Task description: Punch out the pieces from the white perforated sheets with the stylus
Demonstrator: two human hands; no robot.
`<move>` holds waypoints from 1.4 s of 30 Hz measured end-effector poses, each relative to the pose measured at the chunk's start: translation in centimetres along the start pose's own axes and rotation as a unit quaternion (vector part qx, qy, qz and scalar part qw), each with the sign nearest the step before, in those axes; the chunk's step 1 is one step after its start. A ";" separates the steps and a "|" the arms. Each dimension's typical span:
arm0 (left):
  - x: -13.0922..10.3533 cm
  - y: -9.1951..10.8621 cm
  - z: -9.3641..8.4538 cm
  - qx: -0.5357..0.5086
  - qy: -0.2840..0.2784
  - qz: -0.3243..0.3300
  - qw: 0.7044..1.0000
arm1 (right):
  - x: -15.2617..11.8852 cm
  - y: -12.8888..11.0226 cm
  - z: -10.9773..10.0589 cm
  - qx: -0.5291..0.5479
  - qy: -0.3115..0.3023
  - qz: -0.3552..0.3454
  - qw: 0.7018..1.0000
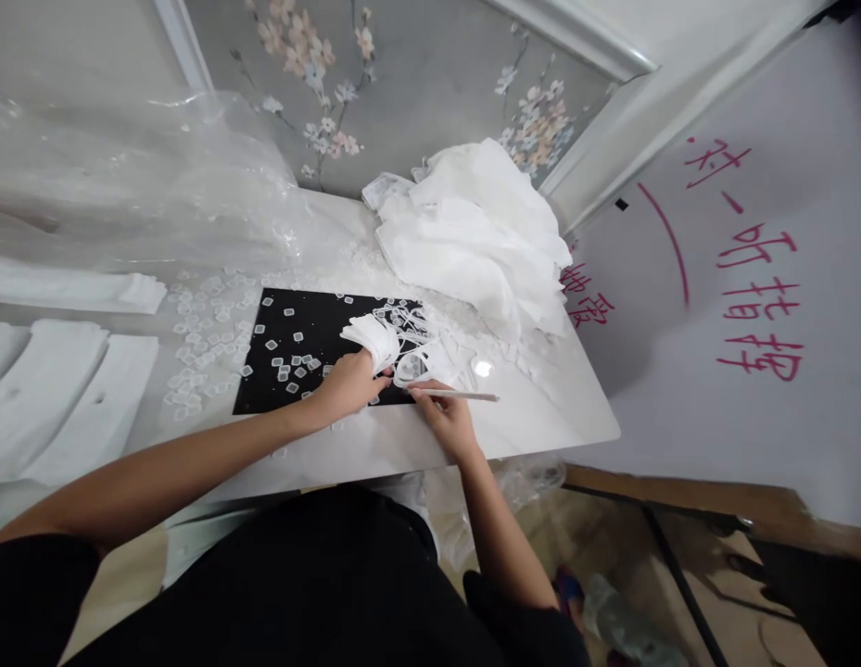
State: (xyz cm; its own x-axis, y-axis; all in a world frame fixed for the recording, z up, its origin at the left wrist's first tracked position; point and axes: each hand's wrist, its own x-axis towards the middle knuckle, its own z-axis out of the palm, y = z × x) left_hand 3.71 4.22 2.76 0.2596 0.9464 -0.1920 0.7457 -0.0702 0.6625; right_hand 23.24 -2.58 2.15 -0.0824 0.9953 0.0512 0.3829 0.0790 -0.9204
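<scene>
My left hand (350, 384) is over the black mat (246, 394), its fingers closed on a folded stack of thin white cloth pieces (373, 341). My right hand (449, 421) is at the mat's right edge, gripping a slim pale stick-like tool (464, 395) whose exact kind I cannot make out. Between the hands and just beyond them is a tangle of white loops (412, 363). Small translucent square pieces (297, 361) are scattered over the mat, and more of these squares (194, 343) lie on the table to its left.
A large heap of white cloth (472, 241) stands at the back right of the marble-look table (555, 408). Flat white cloth stacks (69, 389) lie at left, below clear plastic sheeting (145, 185). A whiteboard (770, 278) with red writing borders the right side.
</scene>
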 end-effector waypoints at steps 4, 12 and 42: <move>0.4 0.5 0.4 0.103 -0.033 -0.007 0.994 | 0.7 1.0 0.3 -0.019 0.019 -0.048 0.998; 0.9 0.5 0.3 0.112 -0.032 -0.013 0.993 | 4.2 2.5 -0.8 -0.061 0.009 -0.106 0.992; 0.8 0.1 0.2 0.090 -0.031 -0.007 0.995 | 4.4 3.3 -0.5 -0.069 -0.021 -0.107 0.992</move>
State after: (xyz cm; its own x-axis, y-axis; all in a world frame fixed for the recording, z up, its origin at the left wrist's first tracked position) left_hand 4.11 4.96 2.53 0.2814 0.9271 -0.2476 0.8456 -0.1176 0.5207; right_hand 24.59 2.12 -0.50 -0.2133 0.9516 0.2214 0.4744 0.2989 -0.8280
